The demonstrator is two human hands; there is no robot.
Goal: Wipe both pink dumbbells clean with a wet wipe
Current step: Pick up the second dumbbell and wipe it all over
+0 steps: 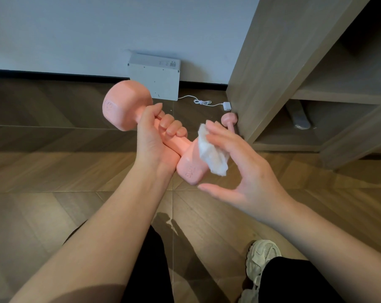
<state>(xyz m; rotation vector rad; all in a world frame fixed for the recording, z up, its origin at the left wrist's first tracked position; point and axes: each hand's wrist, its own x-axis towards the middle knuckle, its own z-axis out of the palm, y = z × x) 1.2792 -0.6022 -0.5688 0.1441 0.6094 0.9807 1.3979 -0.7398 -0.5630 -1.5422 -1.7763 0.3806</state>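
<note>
Left hand (154,136) curled tight round dumbbell (124,106) handle, held mid-air. Right hand (246,169) fingers near straight, pressing wipe (211,154) on near head. Likely heavy, rigid, slick when wet; grip handle. Second dumbbell (228,120) on floor beyond right hand.

I'm facing a pale wall (87,29) with black baseboard (54,73). Wood herringbone floor (43,167), soft glare. White metal box (154,79) against the wall, white cable (199,102) running to an adapter (227,106). Open wooden shelving unit (263,68) on my right.
</note>
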